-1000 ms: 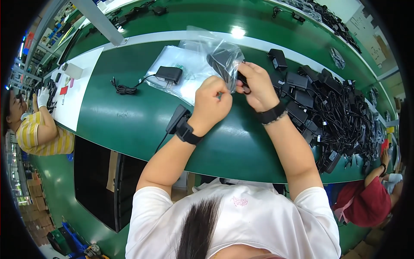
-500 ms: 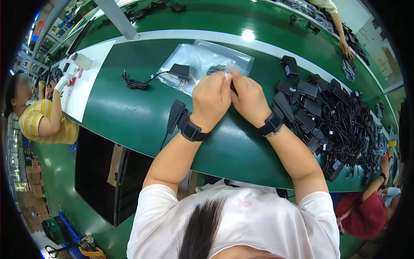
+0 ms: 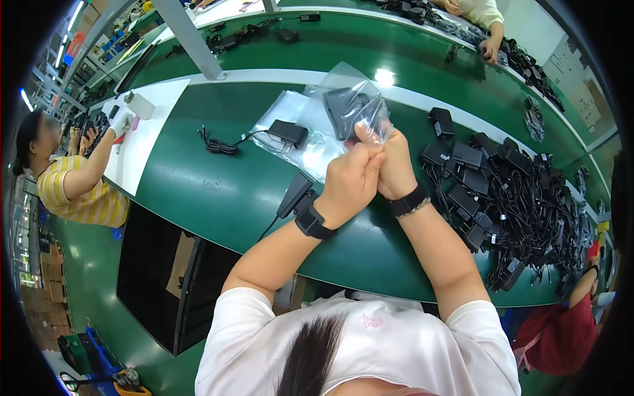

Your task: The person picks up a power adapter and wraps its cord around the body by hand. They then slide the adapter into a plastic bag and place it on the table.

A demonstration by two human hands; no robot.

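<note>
Both my hands meet over the middle of the green bench, closed at the open end of a clear plastic bag (image 3: 372,89). Inside the bag is a black power adapter (image 3: 343,111), tilted away from me. My right hand (image 3: 396,166) grips the bag's side with the thumb on top. Just below it, my left hand (image 3: 350,181) pinches the bag's edge. Under and left of them lie flat clear bags (image 3: 281,109). Another black power adapter (image 3: 288,132) rests on these, its coiled cable (image 3: 221,146) on the bench to the left.
A large heap of black adapters and cables (image 3: 522,191) covers the bench at right. At left, a person in yellow stripes (image 3: 79,181) works by a white mat (image 3: 155,109). Other people are at the far right and beyond the bench divider (image 3: 264,76). A metal post (image 3: 188,39) rises there.
The bag with the adapter has come up into sight beyond my hands. My left hand has turned and dropped below my right. The whole view has shifted slightly.
</note>
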